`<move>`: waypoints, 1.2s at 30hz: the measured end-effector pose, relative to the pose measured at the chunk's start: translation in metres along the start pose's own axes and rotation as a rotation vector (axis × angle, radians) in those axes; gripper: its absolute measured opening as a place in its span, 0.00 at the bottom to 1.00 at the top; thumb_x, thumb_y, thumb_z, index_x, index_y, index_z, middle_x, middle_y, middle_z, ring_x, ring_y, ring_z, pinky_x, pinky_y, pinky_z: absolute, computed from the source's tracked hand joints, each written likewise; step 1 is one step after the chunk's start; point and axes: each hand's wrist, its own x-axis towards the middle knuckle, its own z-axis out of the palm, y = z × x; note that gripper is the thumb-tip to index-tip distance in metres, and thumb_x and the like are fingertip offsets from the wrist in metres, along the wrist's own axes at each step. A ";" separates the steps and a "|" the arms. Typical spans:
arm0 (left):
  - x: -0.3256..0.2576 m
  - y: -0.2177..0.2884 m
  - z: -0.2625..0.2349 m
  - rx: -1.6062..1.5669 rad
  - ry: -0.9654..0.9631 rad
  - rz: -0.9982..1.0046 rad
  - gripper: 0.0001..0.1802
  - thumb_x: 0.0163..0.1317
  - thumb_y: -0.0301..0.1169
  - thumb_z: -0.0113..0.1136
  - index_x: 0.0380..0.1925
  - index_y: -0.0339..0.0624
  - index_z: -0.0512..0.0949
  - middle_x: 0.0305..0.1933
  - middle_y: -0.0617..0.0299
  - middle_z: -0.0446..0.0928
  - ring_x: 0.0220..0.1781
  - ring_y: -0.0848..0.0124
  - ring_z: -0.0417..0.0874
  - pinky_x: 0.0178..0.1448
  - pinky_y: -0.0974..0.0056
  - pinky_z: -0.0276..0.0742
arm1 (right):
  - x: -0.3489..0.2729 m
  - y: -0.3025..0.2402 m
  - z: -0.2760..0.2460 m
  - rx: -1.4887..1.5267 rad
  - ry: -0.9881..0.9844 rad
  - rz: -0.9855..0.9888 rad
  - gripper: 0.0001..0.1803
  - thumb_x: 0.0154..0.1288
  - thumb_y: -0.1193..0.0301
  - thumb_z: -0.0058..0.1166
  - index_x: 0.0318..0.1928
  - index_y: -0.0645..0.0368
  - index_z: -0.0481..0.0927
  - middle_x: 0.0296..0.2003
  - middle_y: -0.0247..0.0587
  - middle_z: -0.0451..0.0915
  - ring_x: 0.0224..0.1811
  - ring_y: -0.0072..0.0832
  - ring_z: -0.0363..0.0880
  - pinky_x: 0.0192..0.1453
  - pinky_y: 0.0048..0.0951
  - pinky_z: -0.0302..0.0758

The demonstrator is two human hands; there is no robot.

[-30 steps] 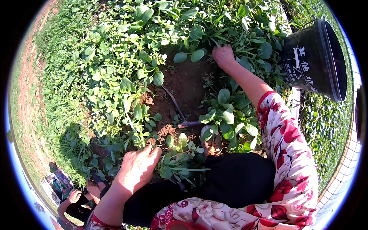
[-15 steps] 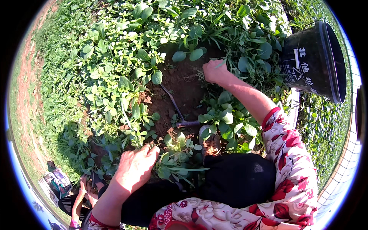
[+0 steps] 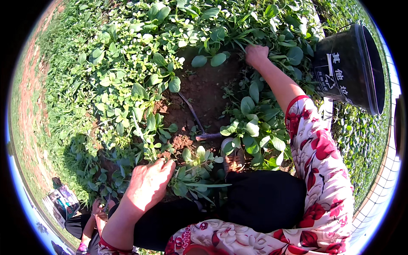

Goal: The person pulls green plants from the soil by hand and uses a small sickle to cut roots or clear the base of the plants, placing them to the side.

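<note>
- The right hand (image 3: pixel 256 55) reached far forward into the leafy plants (image 3: pixel 263 25) at the top edge of the bare soil patch (image 3: pixel 204 91); its fingers were curled down among the stems, closed on a clump of low green weeds (image 3: pixel 248 44), though what lay inside the fist was hidden
- The left hand (image 3: pixel 148 185) rested close to the body, palm down, fingers loosely spread over the small plants (image 3: pixel 193 170) at the near edge of the soil, pinching nothing that could be seen
- A thin dark hose or tool handle (image 3: pixel 193 114) lay across the bare soil between the two hands
- A black bucket (image 3: pixel 350 68) stood tipped on its side to the right, well apart from the reaching hand
- To do the pull well, it seemed best to take the stems low, right at the soil, and draw steadily upward so the roots came with them
- The broad-leaved plants (image 3: pixel 250 127) beside the forearm looked easy to bruise, so the sleeve (image 3: pixel 318 161) had to stay lifted clear
</note>
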 end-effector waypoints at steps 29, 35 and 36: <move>0.007 0.005 -0.010 -0.051 -0.010 0.038 0.16 0.44 0.19 0.54 0.36 0.39 0.68 0.32 0.51 0.73 0.28 0.51 0.78 0.30 0.51 0.72 | 0.045 -0.040 -0.022 -0.470 0.304 -0.756 0.09 0.54 0.66 0.51 0.29 0.47 0.85 0.33 0.32 0.81 0.43 0.34 0.78 0.60 0.41 0.61; 0.011 0.008 -0.004 -0.058 -0.057 -0.033 0.17 0.40 0.16 0.54 0.33 0.41 0.68 0.30 0.54 0.72 0.32 0.50 0.78 0.32 0.51 0.73 | 0.053 -0.043 -0.027 -0.337 0.205 -0.444 0.10 0.60 0.67 0.48 0.34 0.49 0.84 0.34 0.35 0.83 0.36 0.33 0.82 0.44 0.42 0.69; 0.011 0.008 -0.003 -0.057 -0.062 -0.030 0.17 0.40 0.16 0.54 0.34 0.41 0.69 0.30 0.54 0.72 0.32 0.50 0.78 0.32 0.51 0.73 | 0.058 -0.043 -0.025 -0.341 0.187 -0.447 0.10 0.60 0.67 0.48 0.35 0.49 0.84 0.35 0.36 0.83 0.36 0.33 0.82 0.41 0.41 0.69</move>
